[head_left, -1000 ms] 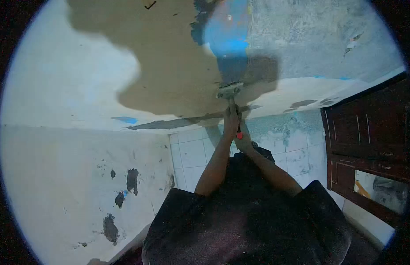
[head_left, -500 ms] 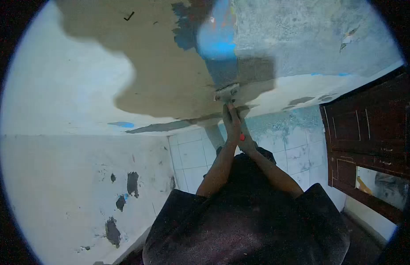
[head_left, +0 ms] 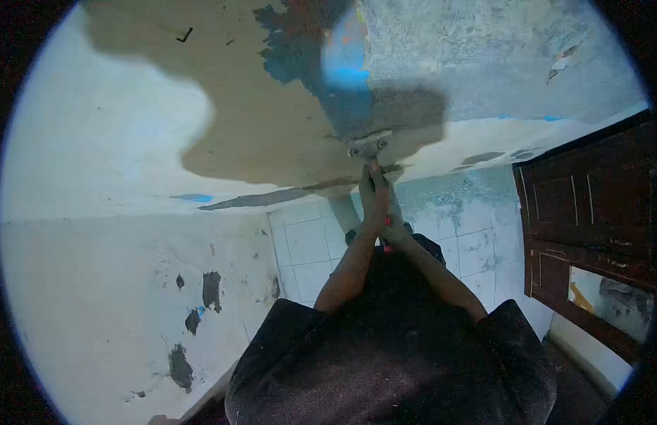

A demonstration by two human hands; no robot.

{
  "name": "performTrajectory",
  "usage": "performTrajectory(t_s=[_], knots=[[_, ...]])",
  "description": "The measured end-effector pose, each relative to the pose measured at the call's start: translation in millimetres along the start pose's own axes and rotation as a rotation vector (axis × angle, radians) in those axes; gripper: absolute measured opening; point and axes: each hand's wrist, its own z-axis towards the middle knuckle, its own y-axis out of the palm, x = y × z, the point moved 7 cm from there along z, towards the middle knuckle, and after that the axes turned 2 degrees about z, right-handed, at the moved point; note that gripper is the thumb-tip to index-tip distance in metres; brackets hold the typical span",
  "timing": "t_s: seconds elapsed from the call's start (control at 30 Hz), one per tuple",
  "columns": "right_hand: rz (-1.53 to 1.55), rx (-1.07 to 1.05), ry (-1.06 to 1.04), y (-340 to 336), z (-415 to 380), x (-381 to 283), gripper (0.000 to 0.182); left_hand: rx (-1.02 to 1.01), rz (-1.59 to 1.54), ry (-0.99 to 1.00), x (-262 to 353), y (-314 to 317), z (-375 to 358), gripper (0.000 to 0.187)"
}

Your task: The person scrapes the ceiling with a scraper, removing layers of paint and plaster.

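Two bare hands are on one scraper (head_left: pixel 369 145), which lies toward 1 o'clock from the middle of the view; its wide blade meets the wall (head_left: pixel 272 134), at the lower end of a blue-grey strip, and its handle runs down toward 6 o'clock, between the hands. The left hand (head_left: pixel 373 195) is the nearer to the blade, its fingers lying extended and close together along the handle; the right hand (head_left: pixel 395 231) is closed about the lower handle, beside red parts of it, though how its fingers wrap there is partly hidden; the two hands touch or overlap.

At 12 o'clock, above the blade, is a bright blue patch (head_left: pixel 346 69), with ragged dark grey at its left; a bent black hook (head_left: pixel 185 35) shows toward 11 o'clock, and a chipped spot (head_left: pixel 563 62) toward 2 o'clock. A small blue mark (head_left: pixel 192 197) is at 9 o'clock, just above a long grey streak (head_left: pixel 254 199); the side wall (head_left: pixel 94 297), from 7 to 9 o'clock, bears several dark grey patches (head_left: pixel 212 290). White floor tiles (head_left: pixel 303 244) lie below the wall; a dark brown wooden unit (head_left: pixel 590 205) stands at 3 o'clock, and the person's dark shirt (head_left: pixel 392 354) fills 6 o'clock.
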Motion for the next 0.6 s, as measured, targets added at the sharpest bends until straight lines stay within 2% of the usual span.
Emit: performTrajectory(t_s=[0.17, 0.23, 0.3, 0.33, 0.4, 0.47, 0.53, 0.6], knots=[[0.024, -0.023, 0.066, 8.3, -21.2, -55.0, 0.026, 0.021, 0.100, 0.045, 6.2, -2.0, 3.3, 0.043], [0.050, -0.045, 0.100, 9.2, -29.5, -47.2, 0.024, 0.081, 0.143, 0.075, -0.2, -3.7, 6.0, 0.044], [-0.057, -0.036, -0.065, 9.7, -27.1, -43.3, 0.022, 0.076, 0.084, 0.055, 12.4, 1.6, 1.7, 0.043], [-0.061, -0.042, -0.063, 5.9, -24.2, -40.4, 0.022, 0.069, 0.027, 0.036, 16.4, 3.3, 0.1, 0.041], [0.108, -0.261, 0.107, 13.9, -27.4, -25.0, 0.021, 0.075, 0.033, -0.018, 10.4, 2.2, 0.8, 0.036], [0.125, -0.216, 0.115, 13.4, -20.2, 6.0, 0.021, 0.073, 0.058, 0.039, 13.2, 3.0, 0.8, 0.034], [0.136, -0.181, 0.117, 7.6, -13.1, 9.2, 0.021, 0.047, 0.042, 0.069, 9.7, 5.5, 6.8, 0.036], [-0.248, -0.159, 0.272, 3.8, -13.6, -1.5, 0.011, 0.097, 0.172, 0.107, 30.4, 7.9, -0.9, 0.037]])
